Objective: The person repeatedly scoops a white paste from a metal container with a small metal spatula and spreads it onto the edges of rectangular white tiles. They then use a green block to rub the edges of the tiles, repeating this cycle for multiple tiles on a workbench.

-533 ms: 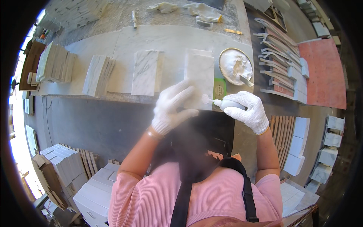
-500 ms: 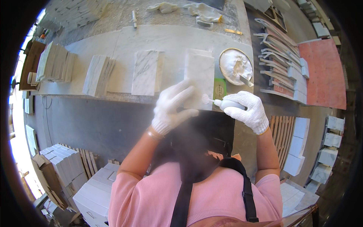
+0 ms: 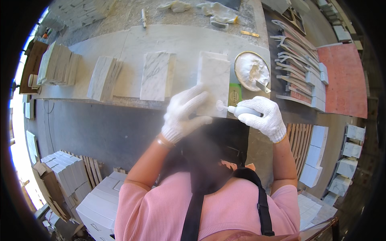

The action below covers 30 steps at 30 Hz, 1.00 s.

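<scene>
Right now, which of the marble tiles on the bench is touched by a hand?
The marble tile beside the round dish: the left hand rests on its near edge. The other tiles lie untouched farther left.

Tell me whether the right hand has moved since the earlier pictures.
No. The right hand still sits just below the round bowl, tool tip at the marble tile's lower right corner.

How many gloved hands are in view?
2: the left hand rests on the marble tile; the right hand, beside that tile, grips a small grey tool.
</scene>
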Each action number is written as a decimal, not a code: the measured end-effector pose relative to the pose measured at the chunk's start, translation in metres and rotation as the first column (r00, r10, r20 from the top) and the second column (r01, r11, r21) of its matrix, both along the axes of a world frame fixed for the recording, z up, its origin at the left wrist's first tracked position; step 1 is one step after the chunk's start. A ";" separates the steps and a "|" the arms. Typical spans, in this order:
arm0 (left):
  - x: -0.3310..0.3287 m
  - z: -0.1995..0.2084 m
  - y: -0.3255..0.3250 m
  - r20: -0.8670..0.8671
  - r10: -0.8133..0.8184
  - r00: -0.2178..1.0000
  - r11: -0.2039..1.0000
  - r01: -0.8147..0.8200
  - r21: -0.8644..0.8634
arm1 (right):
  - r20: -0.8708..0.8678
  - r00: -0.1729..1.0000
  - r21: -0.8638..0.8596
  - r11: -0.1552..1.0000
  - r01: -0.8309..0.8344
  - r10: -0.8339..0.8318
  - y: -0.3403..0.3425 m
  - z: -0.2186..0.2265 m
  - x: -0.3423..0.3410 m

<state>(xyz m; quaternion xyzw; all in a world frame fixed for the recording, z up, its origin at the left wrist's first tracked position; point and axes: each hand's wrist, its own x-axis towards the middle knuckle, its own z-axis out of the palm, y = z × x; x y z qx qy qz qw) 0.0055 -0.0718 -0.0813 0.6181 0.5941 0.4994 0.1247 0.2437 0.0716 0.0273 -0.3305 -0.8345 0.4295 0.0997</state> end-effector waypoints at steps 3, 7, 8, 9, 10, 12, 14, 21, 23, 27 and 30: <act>0.001 0.001 0.000 -0.002 0.011 1.000 1.000 -0.011 0.007 | -0.004 1.000 0.000 1.000 0.002 -0.002 0.000 0.001 -0.001; 0.001 0.001 0.001 0.012 0.003 1.000 1.000 -0.004 0.016 | 0.022 1.000 0.029 1.000 0.003 -0.004 0.000 0.001 -0.003; 0.001 0.001 0.001 0.013 0.003 1.000 1.000 -0.004 0.020 | 0.009 1.000 0.031 0.999 -0.006 0.005 0.000 0.001 -0.003; 0.001 0.002 0.001 0.013 0.003 1.000 1.000 -0.003 0.023 | 0.009 1.000 0.043 0.999 -0.009 0.008 0.000 0.002 -0.003; 0.001 0.002 0.001 0.013 0.004 1.000 1.000 -0.004 0.024 | 0.023 1.000 0.064 0.998 -0.008 0.007 0.000 0.002 -0.003; 0.001 0.002 0.001 0.014 0.005 1.000 1.000 -0.006 0.026 | 0.013 1.000 0.072 0.997 -0.010 0.009 0.001 0.002 -0.003; 0.000 0.002 0.001 0.009 0.003 1.000 1.000 -0.003 0.026 | 0.019 1.000 0.072 0.997 -0.008 0.006 0.001 0.002 -0.003; -0.001 0.002 0.002 0.024 -0.010 1.000 0.999 0.009 0.036 | -0.018 0.998 -0.053 0.997 0.051 -0.052 0.001 -0.001 -0.002; -0.001 0.002 0.002 0.020 -0.008 1.000 0.999 0.007 0.043 | -0.033 0.997 -0.119 0.990 0.072 -0.077 0.001 -0.002 -0.002; -0.001 0.003 0.002 0.021 -0.015 1.000 0.999 0.014 0.043 | -0.017 0.996 -0.187 0.979 0.082 -0.087 0.001 -0.002 0.000; -0.002 0.004 0.002 0.020 -0.030 0.999 0.999 0.030 0.034 | -0.032 0.992 -0.275 0.955 0.112 -0.126 0.001 -0.003 0.002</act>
